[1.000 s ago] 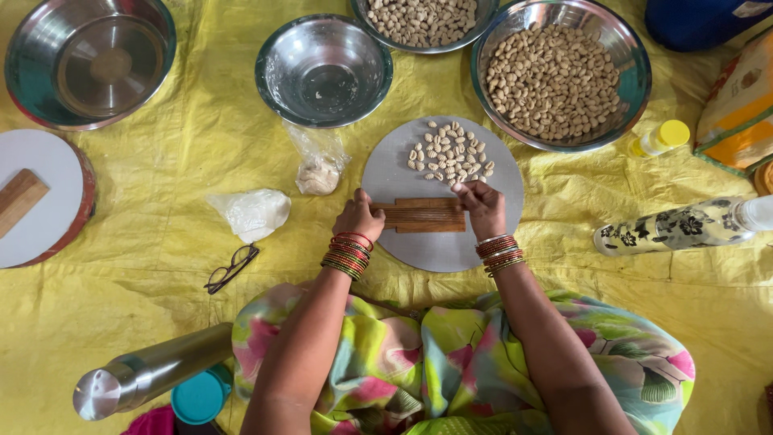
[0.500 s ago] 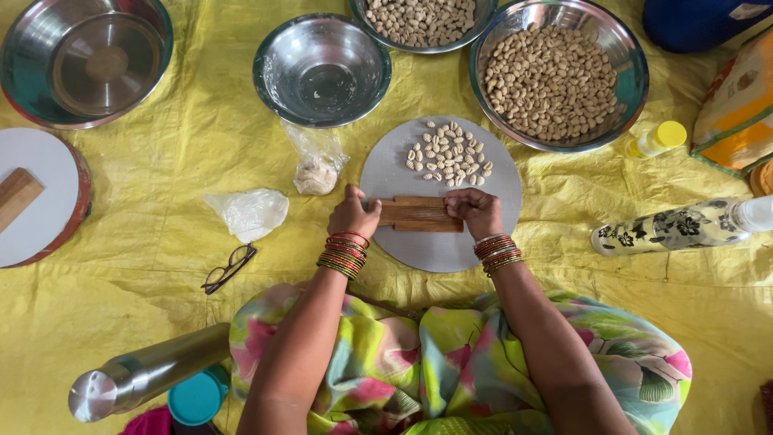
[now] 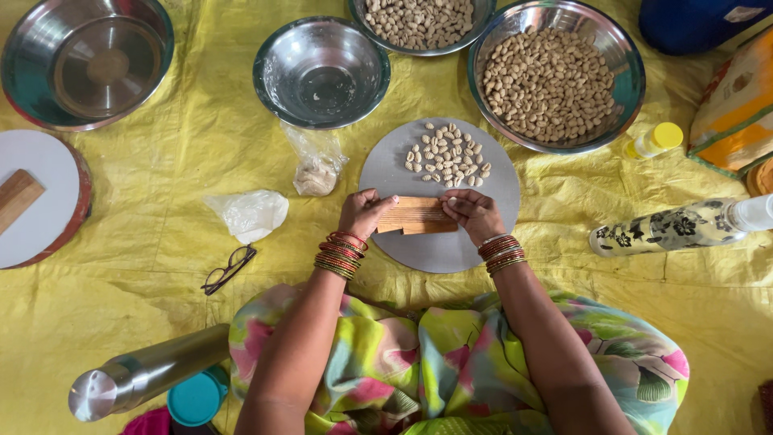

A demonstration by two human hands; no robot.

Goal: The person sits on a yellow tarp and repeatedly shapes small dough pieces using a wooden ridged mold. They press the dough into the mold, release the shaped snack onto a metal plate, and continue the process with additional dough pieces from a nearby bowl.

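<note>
Wooden ridged rectangular board (image 3: 416, 215), frame centre on the round grey disc (image 3: 439, 250), is clamped at its short ends by left hand (image 3: 364, 213) and right hand (image 3: 473, 213); likely light, stiff, grippy.

- My left hand (image 3: 364, 213) and right hand (image 3: 473, 214) cover both ends of the ridged wooden board (image 3: 415, 216).
- The top edge cuts off a bowl of shaped dough pieces (image 3: 419, 22).
- A blue container (image 3: 699, 22) is cropped at the top-right corner.
</note>
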